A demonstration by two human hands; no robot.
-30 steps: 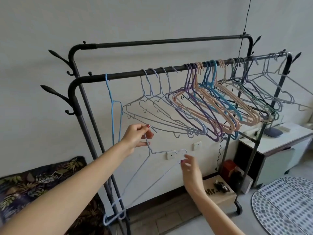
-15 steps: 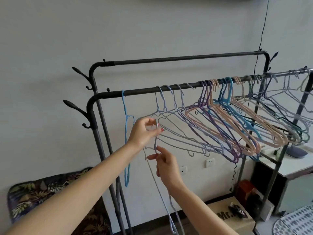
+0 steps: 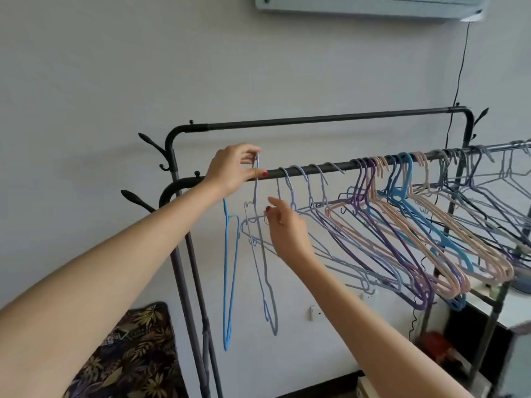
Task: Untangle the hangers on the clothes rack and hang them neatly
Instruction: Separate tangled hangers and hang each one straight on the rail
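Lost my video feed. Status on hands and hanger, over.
Left hand pinches pale hanger hook at front rail. Right hand steadies its body. Grey hangers crowd right alongside.
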